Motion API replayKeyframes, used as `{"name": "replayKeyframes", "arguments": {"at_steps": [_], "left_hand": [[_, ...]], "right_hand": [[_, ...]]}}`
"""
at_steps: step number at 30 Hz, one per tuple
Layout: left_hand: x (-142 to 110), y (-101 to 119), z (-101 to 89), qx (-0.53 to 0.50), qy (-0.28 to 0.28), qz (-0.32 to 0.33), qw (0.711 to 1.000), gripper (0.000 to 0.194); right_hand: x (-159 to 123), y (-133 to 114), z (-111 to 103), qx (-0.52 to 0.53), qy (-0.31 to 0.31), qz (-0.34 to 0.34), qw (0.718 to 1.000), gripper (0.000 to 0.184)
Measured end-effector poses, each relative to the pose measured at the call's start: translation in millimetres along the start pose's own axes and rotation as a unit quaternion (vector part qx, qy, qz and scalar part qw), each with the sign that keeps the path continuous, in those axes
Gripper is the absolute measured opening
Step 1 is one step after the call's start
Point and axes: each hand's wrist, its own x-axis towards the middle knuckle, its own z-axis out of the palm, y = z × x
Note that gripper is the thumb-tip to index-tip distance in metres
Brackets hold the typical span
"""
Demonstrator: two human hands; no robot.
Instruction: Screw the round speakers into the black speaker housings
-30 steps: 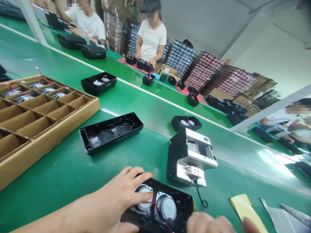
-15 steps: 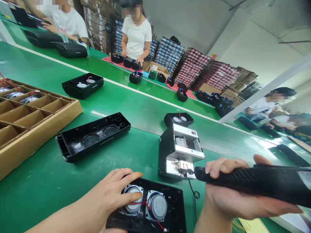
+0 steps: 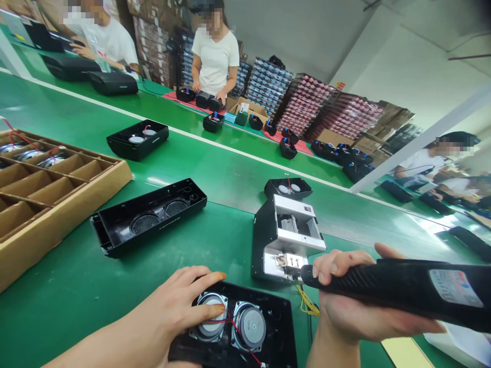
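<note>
My left hand [image 3: 174,306] lies flat, fingers stretched, on a black speaker housing [image 3: 276,327] at the near edge, its fingertips on the left of two round silver speaker drivers [image 3: 248,324] joined by red wire. My right hand [image 3: 353,306] is wrapped round a long black electric screwdriver [image 3: 399,286], held level. The tool's tip meets the front of a black and silver screw feeder box [image 3: 286,240] just beyond the housing.
An empty black speaker shell [image 3: 148,214] lies left of the feeder. A cardboard divider tray [image 3: 57,194] with speaker drivers sits at far left. More black housings ride the green conveyor [image 3: 230,168]. Other people work at the far bench, beside stacked trays.
My right hand came up from the near edge gripping the black screwdriver and brought its tip to the screw feeder. My left hand has stayed on the speaker drivers.
</note>
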Motion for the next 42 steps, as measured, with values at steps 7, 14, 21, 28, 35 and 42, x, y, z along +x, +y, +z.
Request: {"name": "replayKeyframes", "arguments": {"at_steps": [7,14,21,28,35,42], "left_hand": [[2,1,-1.8,0.003,0.016,0.018,1.000,0.071],[1,-1,-0.9,0.000,0.014,0.007,1.000,0.072],[0,-1,-0.7,-0.005,0.035,0.020,0.999,0.074],[-2,-9,18.4,0.010,0.076,0.004,0.997,0.070],[0,-23,35.5,0.031,0.113,0.034,0.993,0.066],[1,-32,35.7,0.042,0.095,0.047,0.994,0.067]], "right_hand": [[-6,-10,1,0.011,0.000,0.014,1.000,0.081],[-1,-15,1,0.000,0.057,-0.036,0.998,0.068],[-5,-5,-7,0.015,0.009,0.006,1.000,0.074],[-4,-6,-12,0.008,0.014,0.016,1.000,0.084],[-3,-11,-1,0.028,0.039,-0.019,0.999,0.081],[-5,-9,8,0.040,0.018,-0.028,0.999,0.074]]}}
